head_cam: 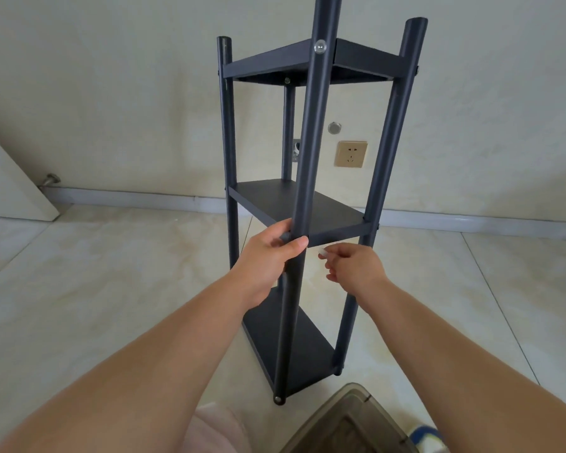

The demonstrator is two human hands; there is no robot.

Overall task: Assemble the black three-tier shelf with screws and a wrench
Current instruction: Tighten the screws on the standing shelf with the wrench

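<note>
The black three-tier shelf [294,204] stands upright on the tiled floor, with its boards set between four round posts. My left hand [268,256] grips the nearest post [311,142] at the level of the middle board [327,210]. My right hand [350,266] hovers just right of that post and pinches a small pale, translucent piece [322,252] between its fingertips. A clear round cap [320,46] sits on the near post at the top board. A screw head [277,399] shows at the foot of the near post. No wrench is in view.
A brown translucent plastic bin [350,423] sits at the bottom edge, close to the shelf's foot. The wall behind carries a gold socket [351,154] and a round metal fitting [334,127]. A white door [10,178] and its stopper [50,180] stand at left.
</note>
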